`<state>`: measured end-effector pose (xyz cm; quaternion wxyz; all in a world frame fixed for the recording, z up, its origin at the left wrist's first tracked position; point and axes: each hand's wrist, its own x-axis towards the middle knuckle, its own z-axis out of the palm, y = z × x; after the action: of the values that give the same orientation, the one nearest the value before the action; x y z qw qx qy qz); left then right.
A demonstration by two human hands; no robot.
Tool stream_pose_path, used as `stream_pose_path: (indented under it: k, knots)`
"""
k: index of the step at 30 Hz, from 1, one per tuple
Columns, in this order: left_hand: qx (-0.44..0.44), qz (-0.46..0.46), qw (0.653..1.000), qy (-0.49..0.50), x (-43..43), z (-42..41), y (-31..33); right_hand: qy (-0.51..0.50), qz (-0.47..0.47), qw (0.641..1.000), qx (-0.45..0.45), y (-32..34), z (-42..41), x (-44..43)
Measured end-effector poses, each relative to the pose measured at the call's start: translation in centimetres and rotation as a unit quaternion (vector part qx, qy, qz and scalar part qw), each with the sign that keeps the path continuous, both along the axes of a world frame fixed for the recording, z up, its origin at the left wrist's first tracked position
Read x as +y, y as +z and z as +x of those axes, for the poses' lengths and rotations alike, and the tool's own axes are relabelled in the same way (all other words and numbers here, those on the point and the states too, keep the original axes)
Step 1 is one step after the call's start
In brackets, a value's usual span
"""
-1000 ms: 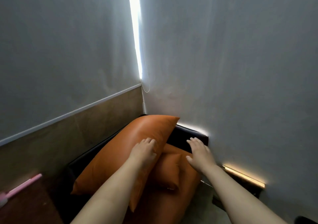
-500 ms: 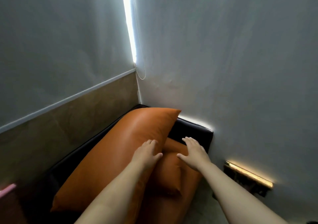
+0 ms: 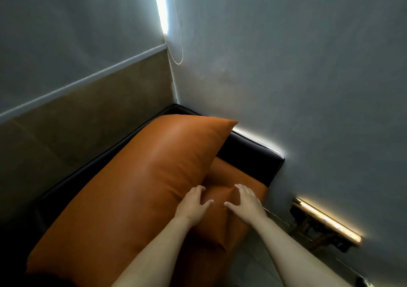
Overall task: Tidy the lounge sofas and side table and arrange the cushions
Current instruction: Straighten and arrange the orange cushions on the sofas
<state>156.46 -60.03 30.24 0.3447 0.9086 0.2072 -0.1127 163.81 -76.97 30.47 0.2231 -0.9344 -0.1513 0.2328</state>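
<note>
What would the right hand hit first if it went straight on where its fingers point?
The right hand rests on the small cushion; ahead, probably the large orange cushion, or the black sofa back: depth unclear.

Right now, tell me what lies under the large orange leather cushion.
The large orange leather cushion overlaps, at its right edge, a smaller orange leather cushion and the orange seat of the black sofa. Anything beneath its middle and left end is covered.

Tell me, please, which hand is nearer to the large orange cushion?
Left. The left hand rests against the large orange cushion at its near edge; the right hand lies flat on the smaller cushion beside it, clear of the large one.
</note>
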Motion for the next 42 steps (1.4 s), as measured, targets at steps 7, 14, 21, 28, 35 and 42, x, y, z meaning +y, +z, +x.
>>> stream_pose_path:
  k: [7, 14, 21, 28, 35, 42]
  knots:
    - [0.056, -0.059, 0.995, 0.063, -1.5, 4.1, -4.0, 0.008, 0.017, 0.997, 0.077, -4.1, 5.1, 0.4]
    - [0.058, -0.125, 0.979, 0.153, -2.4, 4.6, -5.9, 0.016, 0.057, 0.990, 0.129, -5.9, 6.2, 1.9]
    - [0.027, -0.157, 0.967, 0.199, -0.4, 4.1, -5.2, -0.005, 0.107, 0.982, 0.158, -5.4, 5.7, 4.4]
    - [0.049, -0.177, 0.969, 0.167, -0.2, 3.5, -7.1, -0.082, 0.112, 0.971, 0.194, -7.6, 4.0, 3.3]
    - [0.054, -0.176, 0.970, 0.161, -2.3, 4.9, -10.8, -0.172, 0.129, 0.951, 0.220, -11.3, 3.8, 1.3]
    - [0.031, -0.132, 0.984, 0.119, -3.8, 7.0, -14.6, -0.210, 0.150, 0.936, 0.241, -16.0, 3.9, 0.5]
